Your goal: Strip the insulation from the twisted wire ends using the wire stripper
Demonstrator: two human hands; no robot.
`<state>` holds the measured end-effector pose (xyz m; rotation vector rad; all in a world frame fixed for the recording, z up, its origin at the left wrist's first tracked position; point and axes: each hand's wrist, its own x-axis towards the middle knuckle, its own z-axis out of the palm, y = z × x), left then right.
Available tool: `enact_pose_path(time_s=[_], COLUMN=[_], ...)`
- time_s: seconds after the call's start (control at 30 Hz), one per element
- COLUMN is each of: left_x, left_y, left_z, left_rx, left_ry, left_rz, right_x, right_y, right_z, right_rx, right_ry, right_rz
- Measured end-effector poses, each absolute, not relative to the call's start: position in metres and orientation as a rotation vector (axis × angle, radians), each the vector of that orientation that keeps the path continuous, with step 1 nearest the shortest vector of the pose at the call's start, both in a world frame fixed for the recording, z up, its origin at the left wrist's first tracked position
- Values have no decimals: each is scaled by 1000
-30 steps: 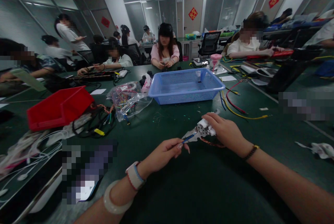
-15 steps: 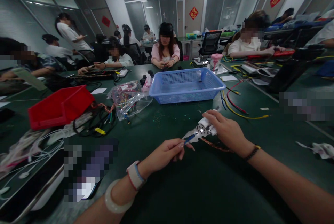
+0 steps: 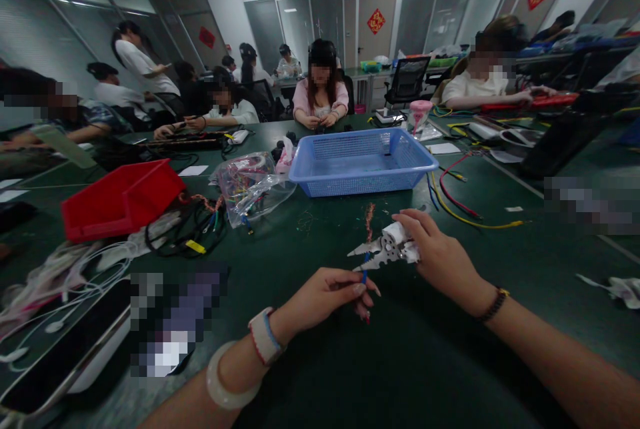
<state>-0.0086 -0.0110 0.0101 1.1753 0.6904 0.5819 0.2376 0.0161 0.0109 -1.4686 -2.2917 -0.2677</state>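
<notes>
In my left hand (image 3: 327, 292), a blue wire (image 3: 365, 278) is pinched between thumb and fingers. Its bare twisted copper end (image 3: 369, 222) points up and away from me. My right hand (image 3: 440, 261) is wrapped around the white handles of a pair of wire strippers (image 3: 387, 250). The strippers' metal jaws are spread apart, with the blue wire passing between them. Part of the handles is hidden by my right fingers.
A blue plastic basket (image 3: 363, 182) stands ahead, with a clear bag of wires (image 3: 247, 182) left of it. Further left are a red bin (image 3: 125, 199) and tangled white cables (image 3: 93, 282). Loose yellow and red wires (image 3: 457, 212) lie right of the basket. Several people sit around.
The wire strippers' jaws have opened around the blue wire. The wire has turned from slanting toward my right hand to nearly upright, its copper end now beyond the jaws.
</notes>
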Motion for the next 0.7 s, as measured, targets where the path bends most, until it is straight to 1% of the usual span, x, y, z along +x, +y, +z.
enact_pose_path(time_s=[0.13,0.33,0.7], left_x=[-8,-9,-9], left_y=[-10,-10,-9], left_z=[10,11,6], left_rx=[1182,1215,1239], left_ry=[690,717,724], left_rz=[605,590,580], right_x=[231,227,225], right_y=[13,11,11], right_z=[7,6,-1], right_rx=[-1490,-1500,-1425], right_ry=[-2260,-2176,-2264], right_rz=[-101,40,8])
